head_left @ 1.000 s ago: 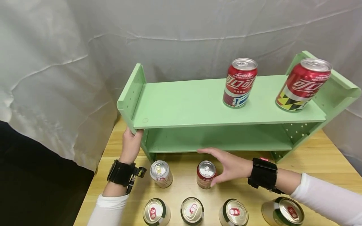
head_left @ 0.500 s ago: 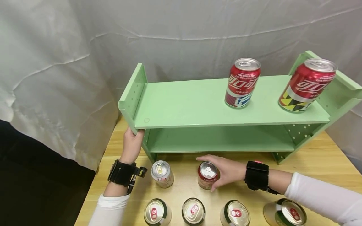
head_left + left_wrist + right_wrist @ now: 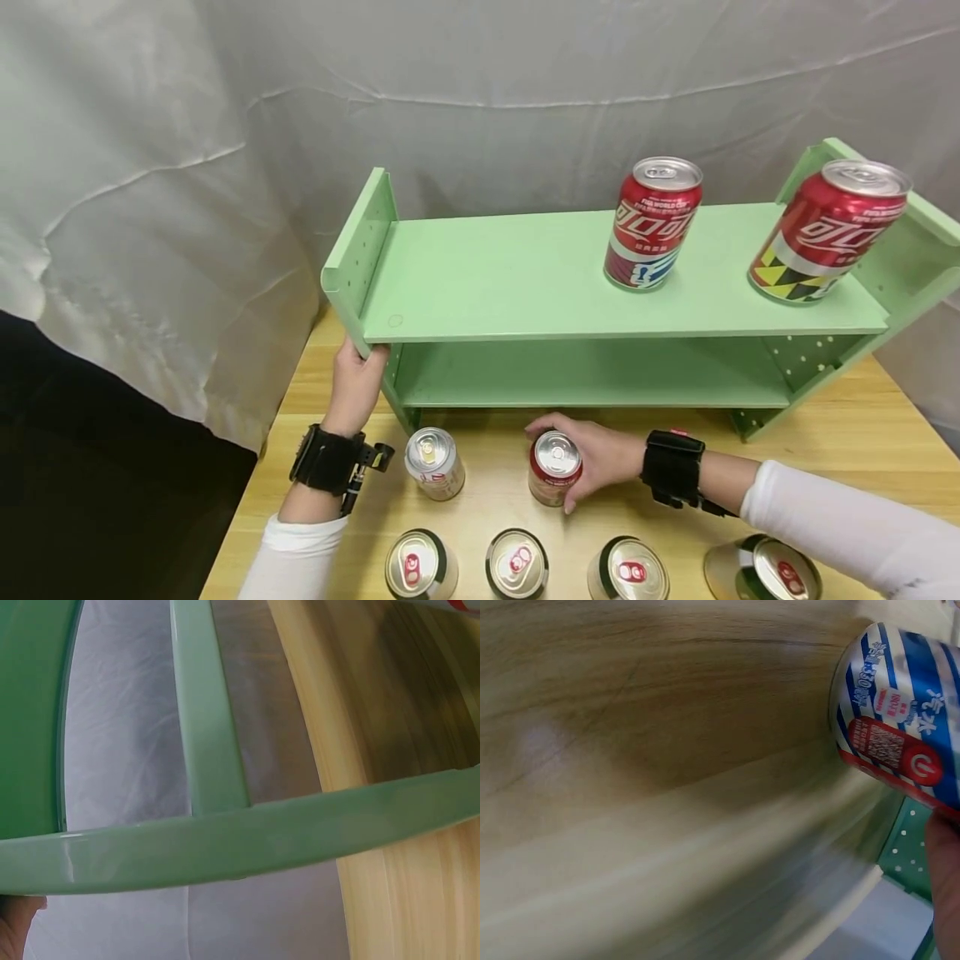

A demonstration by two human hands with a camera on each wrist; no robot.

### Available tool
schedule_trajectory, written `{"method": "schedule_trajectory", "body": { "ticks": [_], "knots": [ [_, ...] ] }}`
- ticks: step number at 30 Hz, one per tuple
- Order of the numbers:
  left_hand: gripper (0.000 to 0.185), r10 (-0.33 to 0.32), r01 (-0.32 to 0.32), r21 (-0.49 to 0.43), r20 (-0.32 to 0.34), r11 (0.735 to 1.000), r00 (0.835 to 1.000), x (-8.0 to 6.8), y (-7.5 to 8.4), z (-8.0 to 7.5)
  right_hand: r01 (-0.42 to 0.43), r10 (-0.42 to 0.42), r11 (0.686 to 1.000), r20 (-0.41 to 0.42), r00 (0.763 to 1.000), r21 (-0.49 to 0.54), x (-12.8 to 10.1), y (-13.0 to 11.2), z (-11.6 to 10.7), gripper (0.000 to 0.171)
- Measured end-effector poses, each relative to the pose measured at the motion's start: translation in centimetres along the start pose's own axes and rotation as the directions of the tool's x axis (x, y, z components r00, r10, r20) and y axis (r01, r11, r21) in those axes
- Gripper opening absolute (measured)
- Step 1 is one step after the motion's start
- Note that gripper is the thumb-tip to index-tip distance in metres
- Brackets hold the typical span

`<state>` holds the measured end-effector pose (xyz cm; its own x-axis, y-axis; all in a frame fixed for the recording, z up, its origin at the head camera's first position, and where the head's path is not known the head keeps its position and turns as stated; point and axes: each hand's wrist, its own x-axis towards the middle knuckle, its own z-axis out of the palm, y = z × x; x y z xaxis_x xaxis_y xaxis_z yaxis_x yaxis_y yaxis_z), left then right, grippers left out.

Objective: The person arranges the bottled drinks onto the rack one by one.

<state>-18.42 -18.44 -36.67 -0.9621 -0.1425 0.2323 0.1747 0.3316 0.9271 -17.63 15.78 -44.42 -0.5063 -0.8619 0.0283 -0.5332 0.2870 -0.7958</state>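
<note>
Her left hand [image 3: 356, 385] reaches forward, fingers curled in a grip; the right hand [image 3: 600, 454] lies low, fingers wrapped, both wrists strapped in black.

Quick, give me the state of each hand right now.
Left hand: holding the left end panel of the green shelf.
Right hand: closed around the red can on the table.

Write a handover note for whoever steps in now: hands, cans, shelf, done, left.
Left hand grips the shelf's left end panel.
Right hand is curled round the red can, which stands on the table.
Done: two cans stand on the top shelf.
Left: the held can, the pale can beside it, and four cans along the near edge.
</note>
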Motion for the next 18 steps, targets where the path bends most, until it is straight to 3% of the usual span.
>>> {"method": "schedule_trajectory", "body": {
  "ticks": [18],
  "knots": [
    [0.035,-0.014,0.014,-0.001,-0.028,1.000,1.000,0.02,-0.07,0.21,-0.017,0.017,1.000,-0.055,0.998,0.003,-0.07,0.26,0.53,0.083]
  ]
}}
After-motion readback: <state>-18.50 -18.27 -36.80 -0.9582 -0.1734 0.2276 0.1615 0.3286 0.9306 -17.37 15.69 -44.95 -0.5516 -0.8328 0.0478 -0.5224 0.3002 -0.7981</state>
